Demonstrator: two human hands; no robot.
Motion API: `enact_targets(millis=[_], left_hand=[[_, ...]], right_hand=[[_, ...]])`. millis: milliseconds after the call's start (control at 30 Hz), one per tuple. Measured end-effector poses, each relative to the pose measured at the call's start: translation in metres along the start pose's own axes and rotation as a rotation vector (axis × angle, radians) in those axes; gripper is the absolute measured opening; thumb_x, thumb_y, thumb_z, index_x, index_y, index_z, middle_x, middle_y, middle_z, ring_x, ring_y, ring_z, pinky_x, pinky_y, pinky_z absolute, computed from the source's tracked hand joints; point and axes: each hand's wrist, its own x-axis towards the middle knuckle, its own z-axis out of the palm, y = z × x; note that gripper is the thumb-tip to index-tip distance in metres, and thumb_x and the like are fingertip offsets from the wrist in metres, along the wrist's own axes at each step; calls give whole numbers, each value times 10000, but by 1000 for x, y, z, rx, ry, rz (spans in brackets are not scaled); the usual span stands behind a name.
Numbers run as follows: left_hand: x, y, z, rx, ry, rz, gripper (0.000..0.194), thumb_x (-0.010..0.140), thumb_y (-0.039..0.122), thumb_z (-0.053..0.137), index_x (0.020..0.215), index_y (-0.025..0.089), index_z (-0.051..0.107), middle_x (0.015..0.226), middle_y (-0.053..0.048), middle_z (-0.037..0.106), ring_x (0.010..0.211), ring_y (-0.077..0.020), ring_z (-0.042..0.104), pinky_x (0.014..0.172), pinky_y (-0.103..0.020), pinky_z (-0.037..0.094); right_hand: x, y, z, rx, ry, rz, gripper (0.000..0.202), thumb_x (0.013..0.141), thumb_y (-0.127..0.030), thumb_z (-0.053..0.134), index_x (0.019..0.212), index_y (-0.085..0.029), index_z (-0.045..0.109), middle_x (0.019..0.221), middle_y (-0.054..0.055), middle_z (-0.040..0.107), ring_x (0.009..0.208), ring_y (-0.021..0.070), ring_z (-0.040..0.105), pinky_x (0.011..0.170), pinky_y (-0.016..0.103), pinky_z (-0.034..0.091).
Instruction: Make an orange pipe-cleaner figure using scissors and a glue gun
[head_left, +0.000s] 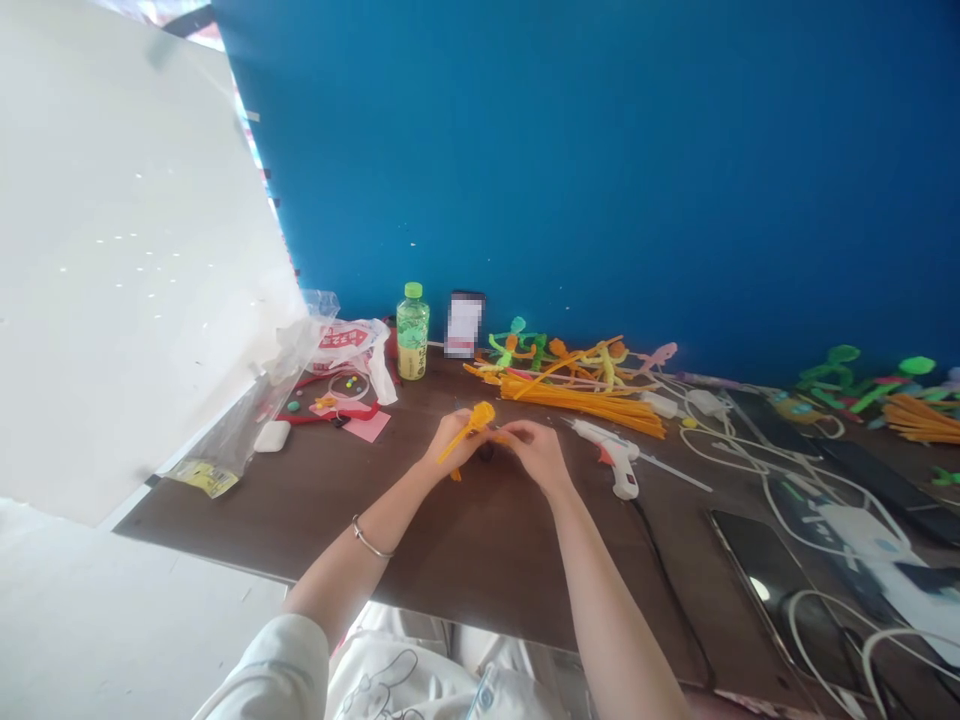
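Note:
Above the dark table [480, 560], my left hand [450, 440] is closed around a small orange pipe-cleaner figure [481, 416], with a rounded top and thin strips hanging down. My right hand [529, 448] meets it from the right, thumb and fingertips pinched at the figure's side, on an orange part mostly hidden by the fingers. Behind my hands lies a bundle of orange pipe cleaners [585, 404]. A white glue gun [619, 462] rests to the right of my right hand.
A green-capped bottle [413, 335] and a propped phone [463, 325] stand near the blue wall. Finished pipe-cleaner figures [607, 365] lie behind the bundle. Plastic bags [345, 345] and a white case [271, 436] are left; a large phone [780, 590] and white cables [757, 470] are right.

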Motion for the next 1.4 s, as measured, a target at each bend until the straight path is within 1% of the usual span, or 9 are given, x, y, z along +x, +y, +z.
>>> enact_targets(millis=[133, 267, 400, 500, 667, 867, 967, 1167, 1400], left_hand=[[-3, 7, 0, 43, -69, 116, 159, 736, 270, 551, 646, 163, 629, 810, -37, 588, 723, -136, 549, 686, -215, 427], [-3, 15, -2, -54, -151, 29, 118, 711, 158, 504, 681, 172, 618, 770, -16, 592, 748, -131, 539, 708, -204, 419], [-3, 16, -1, -95, -198, -10, 142, 686, 124, 491, 686, 187, 618, 737, 6, 592, 739, -122, 538, 726, -203, 419], [-2, 12, 1, -47, -198, 3, 131, 682, 132, 506, 671, 198, 619, 722, 13, 589, 733, -122, 538, 728, -206, 423], [-1, 6, 3, 71, -77, 83, 112, 701, 165, 542, 641, 174, 636, 778, -38, 584, 724, -136, 538, 717, -223, 426], [1, 2, 6, 111, 54, -2, 99, 705, 247, 582, 708, 184, 658, 764, -19, 594, 714, -137, 559, 694, -235, 441], [1, 2, 7, 3, 72, -26, 116, 694, 270, 594, 712, 173, 656, 773, -21, 606, 718, -138, 572, 682, -235, 452], [1, -1, 11, -382, 112, -106, 152, 693, 259, 597, 784, 144, 639, 746, -40, 636, 684, -142, 610, 667, -248, 476], [1, -1, 10, -71, 130, -28, 110, 667, 250, 609, 717, 167, 663, 752, -16, 626, 639, -114, 554, 607, -212, 432]], right_hand=[[0, 1, -4, 69, -4, 180, 185, 620, -293, 621, 698, -136, 681, 613, 32, 652, 525, 148, 564, 490, 259, 436], [1, 7, -9, 177, -96, 311, 186, 615, -256, 625, 739, -132, 689, 647, 35, 659, 566, 132, 581, 513, 238, 449], [2, 10, -13, 222, -162, 406, 183, 583, -213, 645, 746, -141, 691, 703, 55, 676, 642, 160, 620, 583, 269, 491], [2, 8, -9, 138, -101, 299, 149, 573, -202, 632, 701, -144, 681, 702, 61, 679, 669, 187, 630, 625, 304, 501], [-4, 0, 10, -62, 164, -34, 196, 616, -164, 532, 783, -156, 635, 773, 61, 679, 637, 183, 629, 621, 312, 500], [-17, -8, 27, -304, 341, -299, 170, 760, -203, 453, 829, -179, 607, 828, 80, 664, 746, 209, 620, 708, 349, 486], [-18, -8, 27, -276, 376, -314, 161, 786, -225, 458, 842, -178, 601, 832, 80, 654, 751, 201, 615, 685, 330, 498], [-16, -9, 24, -171, 433, -281, 161, 798, -263, 480, 870, -170, 590, 820, 78, 651, 723, 186, 619, 668, 314, 511], [-18, -10, 27, -345, 434, -438, 169, 819, -203, 432, 829, -196, 601, 811, 69, 655, 771, 200, 611, 737, 347, 479]])
